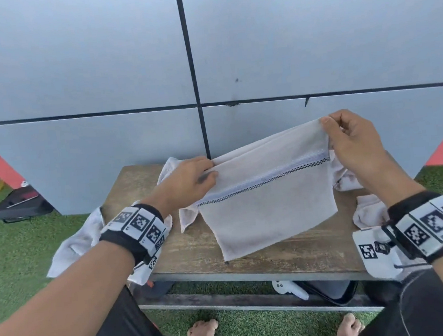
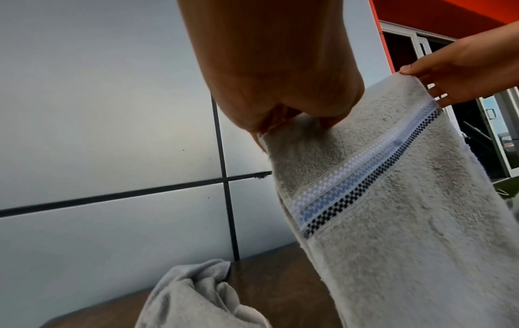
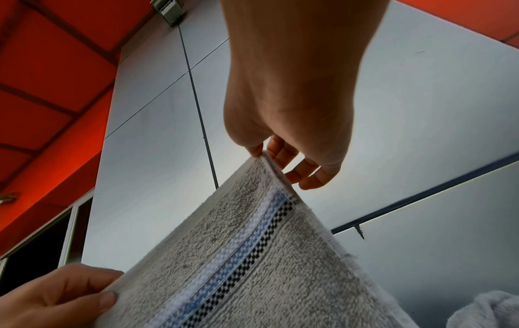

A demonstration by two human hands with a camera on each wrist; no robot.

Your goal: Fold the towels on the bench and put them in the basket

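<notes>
A pale grey towel [image 1: 267, 204] with a white, blue and black checked stripe hangs doubled over the wooden bench [image 1: 196, 251]. My left hand [image 1: 197, 178] pinches its upper left corner, and the right hand [image 1: 347, 139] pinches the upper right corner, held higher. The towel's lower edge touches the bench top. In the left wrist view the towel [image 2: 393, 222] hangs from my left hand [image 2: 295, 119]. Thumb and forefinger of my right hand [image 3: 269, 153] nip the towel [image 3: 252, 255] in the right wrist view. No basket is in view.
More pale towels lie on the bench: one [image 1: 81, 241] hangs over its left end, one [image 1: 168, 164] behind my left hand, others [image 1: 368, 210] crumpled at the right. A grey panelled wall [image 1: 97, 71] stands right behind. Green turf [image 1: 12, 255] surrounds, with a black case [image 1: 21, 206] at the left.
</notes>
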